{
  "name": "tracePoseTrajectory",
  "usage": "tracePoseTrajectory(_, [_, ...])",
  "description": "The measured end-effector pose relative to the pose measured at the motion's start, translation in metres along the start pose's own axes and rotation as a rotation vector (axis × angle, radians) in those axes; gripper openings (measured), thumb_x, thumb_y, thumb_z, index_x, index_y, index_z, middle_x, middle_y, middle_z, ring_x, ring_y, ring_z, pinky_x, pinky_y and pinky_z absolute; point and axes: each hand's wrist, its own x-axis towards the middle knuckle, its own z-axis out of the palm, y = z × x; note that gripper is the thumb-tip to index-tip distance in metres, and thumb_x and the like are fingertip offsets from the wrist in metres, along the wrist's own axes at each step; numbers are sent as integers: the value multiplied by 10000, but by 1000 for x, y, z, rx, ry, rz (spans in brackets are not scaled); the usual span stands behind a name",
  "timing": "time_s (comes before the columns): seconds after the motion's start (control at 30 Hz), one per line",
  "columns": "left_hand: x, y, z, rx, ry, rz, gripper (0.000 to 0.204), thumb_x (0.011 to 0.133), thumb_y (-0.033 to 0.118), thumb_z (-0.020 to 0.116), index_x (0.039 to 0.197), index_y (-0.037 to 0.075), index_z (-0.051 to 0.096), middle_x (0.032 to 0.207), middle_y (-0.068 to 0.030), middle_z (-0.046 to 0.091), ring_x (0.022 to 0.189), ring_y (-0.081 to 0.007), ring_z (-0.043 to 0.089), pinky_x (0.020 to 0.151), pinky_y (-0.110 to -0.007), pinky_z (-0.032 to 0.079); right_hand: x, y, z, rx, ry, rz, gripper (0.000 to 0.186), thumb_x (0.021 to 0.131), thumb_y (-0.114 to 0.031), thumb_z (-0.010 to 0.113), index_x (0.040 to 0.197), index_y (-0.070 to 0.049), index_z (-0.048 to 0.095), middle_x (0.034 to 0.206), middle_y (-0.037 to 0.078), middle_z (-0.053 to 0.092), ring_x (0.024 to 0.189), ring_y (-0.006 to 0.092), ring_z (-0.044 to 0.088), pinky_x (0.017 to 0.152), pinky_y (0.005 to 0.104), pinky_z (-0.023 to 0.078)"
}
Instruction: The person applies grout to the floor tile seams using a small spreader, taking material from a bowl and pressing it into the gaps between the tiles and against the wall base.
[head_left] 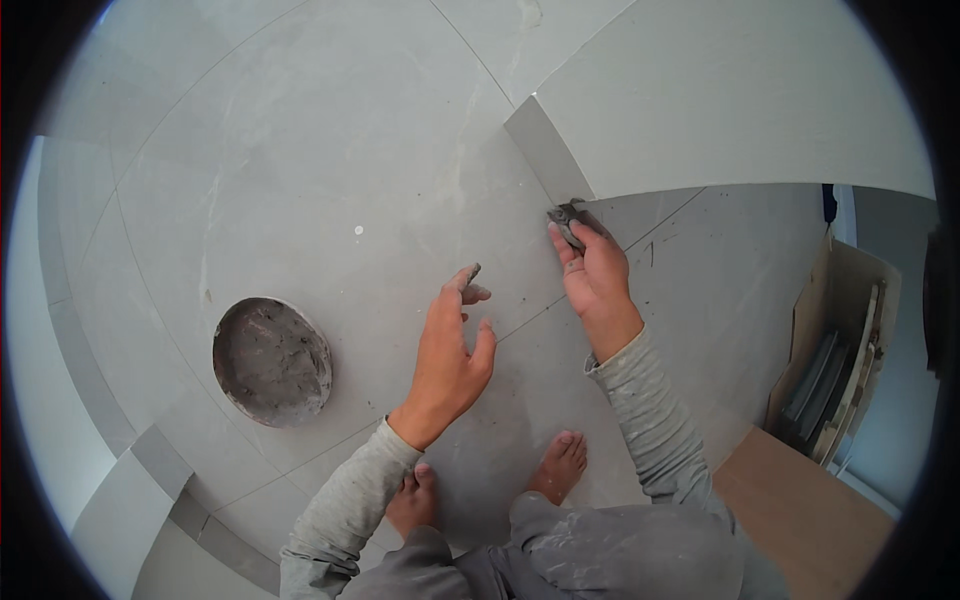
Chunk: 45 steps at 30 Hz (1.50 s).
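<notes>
Currently I see the hands apart: right hand [598, 275] pinching a grey lump [565, 217] just beside the skirting [548, 145], left hand [450, 360] loosely curled, nearer the bowl [322, 386].

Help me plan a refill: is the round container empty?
Not empty: the container has dark grey paste inside; how deep, I cannot tell.

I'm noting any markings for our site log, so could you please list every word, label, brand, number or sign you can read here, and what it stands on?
None can be read.
Round bowl of gray paste: no lettering shows.
Dark gray lump at the right hand: none shows.
Open cardboard box: none can be made out.
</notes>
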Motion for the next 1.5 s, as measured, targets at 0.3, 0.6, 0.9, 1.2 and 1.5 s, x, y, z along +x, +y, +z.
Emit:
tracePoseTrajectory(0.3, [-1,0,4,-5,-6,-15,568,906,-7,550,1453,-1,397,1196,-165,633,1153,-271,613,961,-389,485,-20,-9,6,167,8,-83,485,932,93,567,1368,62,356,1250,208,556,1135,280,623,1044,431,552])
tracePoseTrajectory(0.6, [-1,-1,1,-22,-1,-10,572,906,-4,552,1455,-4,391,1190,-168,634,1150,-271,615,961,-387,487,-20,-3,-4,47,-14,99,386,948,72,556,1304,97,409,1199,193,581,1132,282,634,1018,405,573])
tracePoseTrajectory(0.9, [-2,2,-5,-6,-10,-17,566,919,7,539,1460,-34,377,1193,-170,642,1152,-263,619,972,-389,499,-15,-16,18,243,4,80,270,938,96,553,1183,105,439,1166,202,575,1098,328,640,1060,400,559])
tracePoseTrajectory(1.2, [-3,16,1,-33,-25,-21,565,926,1,534,1467,-27,369,1196,-165,635,1159,-252,614,967,-381,504,-11,-9,1,307,-4,48,280,957,84,528,1201,94,390,1215,226,555,1174,362,614,1057,397,562])
tracePoseTrajectory(1.5, [-34,25,-21,-87,-10,-36,559,943,-23,504,1483,-11,358,1193,-124,600,1135,-203,600,970,-349,487,-53,-31,-11,496,-101,38,380,957,67,536,1290,73,353,1199,217,592,1176,348,625,979,379,591])
